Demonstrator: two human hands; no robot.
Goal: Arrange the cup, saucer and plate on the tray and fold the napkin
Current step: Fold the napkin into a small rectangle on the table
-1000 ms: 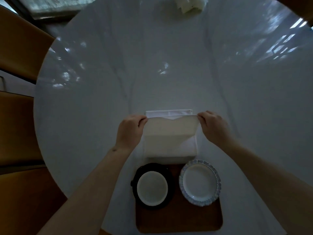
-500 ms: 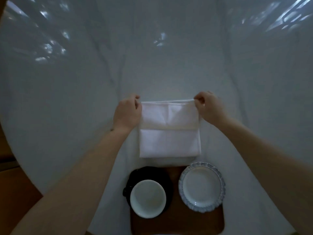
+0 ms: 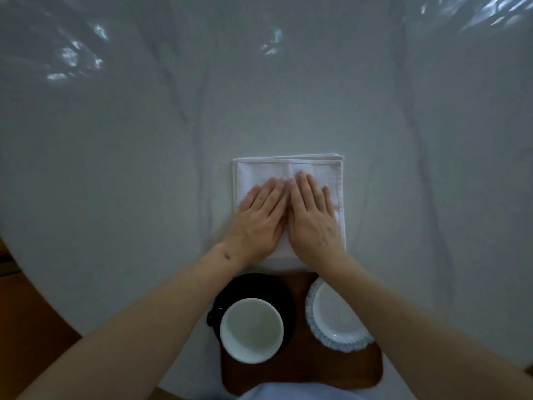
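Observation:
A white napkin (image 3: 288,168) lies folded into a rectangle on the pale table, just beyond the tray. My left hand (image 3: 258,223) and my right hand (image 3: 311,217) rest flat on it side by side, palms down, fingers straight and holding nothing. Below them sits a brown wooden tray (image 3: 302,376). On its left stands a white cup (image 3: 251,330) on a black saucer (image 3: 253,284). On its right is a white plate (image 3: 337,319) with a blue patterned rim, partly hidden by my right forearm.
The round marble table (image 3: 144,140) spreads wide beyond the napkin, with light reflections at the far left and far right. Its curved edge (image 3: 34,295) drops to a brown floor at the lower left.
My hands carried the napkin's near flap up to the far edge, let go of the corners, and now lie flat on the folded napkin. The view has tilted down closer to the table.

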